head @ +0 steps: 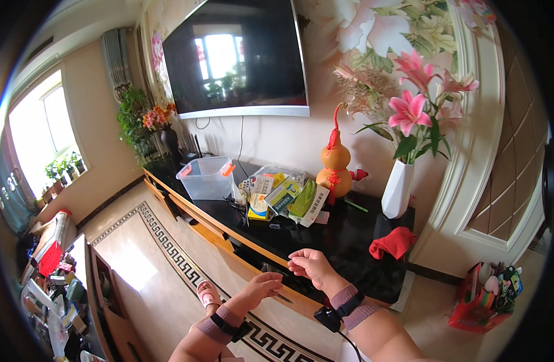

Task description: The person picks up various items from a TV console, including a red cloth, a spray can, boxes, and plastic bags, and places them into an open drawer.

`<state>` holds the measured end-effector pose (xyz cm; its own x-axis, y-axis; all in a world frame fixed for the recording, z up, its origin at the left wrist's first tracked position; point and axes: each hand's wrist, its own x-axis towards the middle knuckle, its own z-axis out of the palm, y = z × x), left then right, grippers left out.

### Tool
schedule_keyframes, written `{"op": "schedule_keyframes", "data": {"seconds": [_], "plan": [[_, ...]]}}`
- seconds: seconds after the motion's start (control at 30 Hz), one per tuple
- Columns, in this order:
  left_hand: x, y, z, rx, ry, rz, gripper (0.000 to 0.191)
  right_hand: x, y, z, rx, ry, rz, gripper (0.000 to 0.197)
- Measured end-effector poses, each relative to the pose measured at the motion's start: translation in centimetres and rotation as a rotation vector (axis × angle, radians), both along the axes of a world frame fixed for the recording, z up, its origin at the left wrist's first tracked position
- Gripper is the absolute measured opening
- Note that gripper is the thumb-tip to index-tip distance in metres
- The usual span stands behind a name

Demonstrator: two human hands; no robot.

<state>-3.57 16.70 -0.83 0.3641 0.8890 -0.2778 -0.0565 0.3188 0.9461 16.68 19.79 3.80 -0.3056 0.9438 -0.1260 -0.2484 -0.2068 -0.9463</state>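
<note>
My left hand (261, 288) is held over the front edge of the black-topped TV cabinet (286, 240), fingers bent and apart, holding nothing. To its right, my right hand (307, 267) hovers at the same edge with thumb and fingers close together; whether something small is between them cannot be told. Beyond the hands lies a pile of medicine boxes, among them a green and white box (284, 194), a yellow and blue box (259, 207) and a white box (317, 206) under a green packet (303, 198). An empty clear plastic bin (207, 181) with orange latches stands left of the pile.
A gourd ornament (334, 174), a white vase (397, 190) of pink lilies and a red cloth (392, 243) stand or lie on the cabinet's right part. A red box of items (480, 303) is on the floor at right; a cluttered table (94, 298) is at left.
</note>
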Motion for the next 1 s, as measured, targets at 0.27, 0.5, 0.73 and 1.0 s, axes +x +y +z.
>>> {"op": "schedule_keyframes", "data": {"seconds": [0.27, 0.5, 0.73, 1.0], "plan": [[1.0, 7.1, 1.1, -0.190, -0.329, -0.018, 0.026, -1.4, 3.6, -1.5, -0.024, -0.029, -0.178, 0.011], [-1.1, 10.5, 3.4, 0.000, 0.017, -0.119, 0.028, -2.4, 4.3, -4.1, 0.404, -0.492, -0.600, 0.012], [-3.1, 15.5, 2.7, 0.116, 0.131, -0.233, 0.030, -3.6, 4.7, -5.7, 0.521, -0.879, -0.705, 0.014], [-6.5, 19.2, 0.8, 0.199, 0.195, -0.309, 0.030, -5.0, 4.9, -6.0, 0.528, -1.010, -0.775, 0.009]]}}
